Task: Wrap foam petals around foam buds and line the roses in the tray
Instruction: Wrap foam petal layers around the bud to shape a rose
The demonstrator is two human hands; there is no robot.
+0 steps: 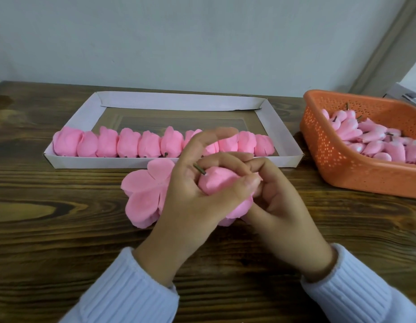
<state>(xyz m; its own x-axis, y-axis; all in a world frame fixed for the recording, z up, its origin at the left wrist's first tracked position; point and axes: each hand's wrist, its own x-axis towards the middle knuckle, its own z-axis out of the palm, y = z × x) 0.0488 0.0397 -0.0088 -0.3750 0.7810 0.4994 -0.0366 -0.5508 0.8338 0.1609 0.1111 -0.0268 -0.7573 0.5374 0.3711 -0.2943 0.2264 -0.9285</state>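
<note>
Both hands hold one pink foam rose [217, 184] above the table, its short brown stem pointing up and left. My left hand [193, 201] grips it from the left with thumb across the petals. My right hand [275, 201] curls round it from the right. Under my hands lies a stack of flat pink petal sheets [144, 197]. The white cardboard tray [179, 101] behind holds a row of several finished pink roses [127, 143] along its near wall; my left hand's fingers hide part of the row.
An orange perforated basket [330, 155] at the right holds several pale pink foam buds [370, 138] with short stems. The dark wooden table [50, 229] runs to a grey wall behind. The tray's far half shows bare bottom.
</note>
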